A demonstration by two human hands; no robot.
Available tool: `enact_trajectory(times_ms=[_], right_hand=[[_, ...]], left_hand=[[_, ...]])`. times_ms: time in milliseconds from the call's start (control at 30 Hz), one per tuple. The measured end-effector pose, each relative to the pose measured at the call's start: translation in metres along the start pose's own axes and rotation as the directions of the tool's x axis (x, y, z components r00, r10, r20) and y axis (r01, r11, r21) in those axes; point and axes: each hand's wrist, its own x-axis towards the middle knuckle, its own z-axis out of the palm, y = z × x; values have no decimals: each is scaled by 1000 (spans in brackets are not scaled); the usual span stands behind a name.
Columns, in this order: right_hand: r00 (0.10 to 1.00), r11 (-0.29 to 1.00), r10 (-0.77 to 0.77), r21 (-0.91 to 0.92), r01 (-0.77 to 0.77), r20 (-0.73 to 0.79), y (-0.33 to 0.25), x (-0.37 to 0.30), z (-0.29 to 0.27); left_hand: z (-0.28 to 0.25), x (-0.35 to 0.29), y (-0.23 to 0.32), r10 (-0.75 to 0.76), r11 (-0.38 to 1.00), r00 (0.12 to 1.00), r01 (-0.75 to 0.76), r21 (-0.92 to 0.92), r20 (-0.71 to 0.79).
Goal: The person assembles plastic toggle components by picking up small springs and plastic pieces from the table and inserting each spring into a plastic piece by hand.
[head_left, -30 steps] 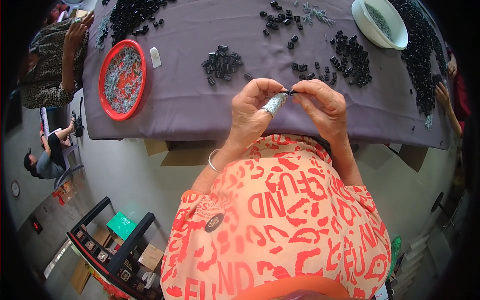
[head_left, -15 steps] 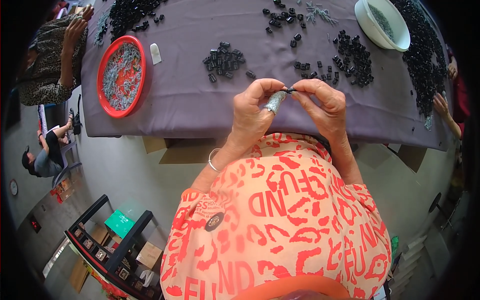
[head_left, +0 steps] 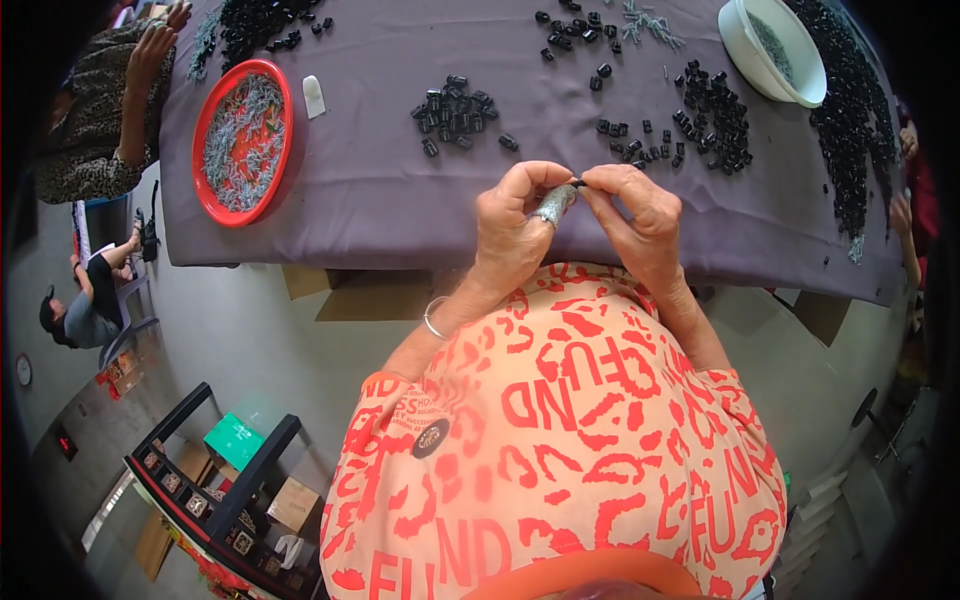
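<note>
Just over the table's near edge, my hands meet fingertip to fingertip around a small black plastic piece (head_left: 579, 183). My left hand (head_left: 515, 228) pinches it from one side, its thumb wrapped in a silvery-grey covering. From the other side, the thumb and forefinger of my right hand (head_left: 643, 218) close on the same piece. Fingertips cover most of it, so its exact shape is hidden. Beyond my hands lies a small heap of black plastic pieces (head_left: 455, 115). A larger scattered group of black pieces (head_left: 715, 122) is farther right.
A grey cloth covers the table (head_left: 370, 200). On the left is a red tray (head_left: 288, 120) of small grey pins beside a white piece (head_left: 314, 97). A white bowl (head_left: 740, 60) stands far right, near a long black heap (head_left: 850, 150). Other people's hands (head_left: 152, 50) show at the sides.
The view has shifted slightly. My right hand has turned a little and moved slightly left relative to the table, and the black piece shows less between my fingertips. Both hands keep hold of it.
</note>
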Motion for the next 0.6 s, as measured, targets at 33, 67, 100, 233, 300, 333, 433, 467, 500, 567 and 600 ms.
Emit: enact_trajectory(times_ms=[33, 67, 100, 233, 300, 333, 433, 467, 500, 567, 600], right_hand=[[999, 999, -23, -26, 23, -33, 0, -1, 1], [999, 999, -25, -27, 24, -32, 2, -1, 1], [999, 1000, -13, -23, 12, -34, 3, -2, 1], [996, 997, -72, -22, 71, -43, 16, 0, 2], [994, 992, -106, -73, 104, -26, 22, 2, 3], [990, 983, -138, -122, 137, -6, 24, 4, 4], [966, 949, -245, -184, 255, 76, 34, 9, 6], [966, 950, -246, -181, 256, 77, 33, 9, 6], [970, 948, -218, -215, 236, 104, 30, 9, 5], [973, 945, -188, -247, 215, 131, 29, 10, 5], [970, 942, -188, -251, 222, 153, 28, 12, 6]], left_hand=[[1, 0, -2, 1, 1000, 1000, -1, -2, -1], [3, 1, -3, 0, 998, 1000, 0, -64, 0], [5, 1, -5, -1, 992, 1000, 1, -126, 4], [6, 9, -11, 64, 998, 997, -65, -17, -40], [5, 17, -18, 411, 847, 912, -380, 372, -5], [4, 20, -21, 412, 847, 911, -381, 371, -6], [4, 25, -22, 515, 679, 855, -444, 585, 52], [3, 26, -21, 564, 590, 820, -480, 650, 93], [2, 26, -19, 606, 494, 783, -508, 705, 140], [-4, 24, -18, 558, 547, 822, -469, 694, 115], [-6, 24, -16, 511, 595, 855, -430, 679, 94]])
